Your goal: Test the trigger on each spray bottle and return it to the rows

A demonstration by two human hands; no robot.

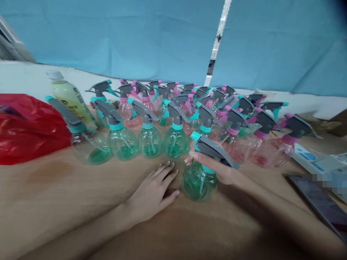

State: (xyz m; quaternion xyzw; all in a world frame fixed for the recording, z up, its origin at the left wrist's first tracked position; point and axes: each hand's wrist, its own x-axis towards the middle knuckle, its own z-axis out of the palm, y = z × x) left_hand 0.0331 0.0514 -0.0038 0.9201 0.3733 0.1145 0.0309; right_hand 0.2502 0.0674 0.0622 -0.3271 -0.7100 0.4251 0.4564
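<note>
My right hand [217,167] is wrapped round the neck of a green spray bottle [199,184], just below its grey and teal trigger head. This bottle stands in front of the others, its nozzle pointing up and to the left. Flat on the table, with fingers spread, lies my left hand [153,191], a little left of the held bottle and touching no bottle. Beyond it are more round green spray bottles, such as one with a teal collar [175,141]. Pink spray bottles [246,148] stand to the right and behind, several rows deep.
At the left sit a red plastic bag [32,130] and a yellowish drink bottle [71,99] with a white cap. A dark phone-like slab [317,202] lies at the right, near a white and blue box [307,157]. Blue cloth [135,43] hangs behind the wooden table [54,195].
</note>
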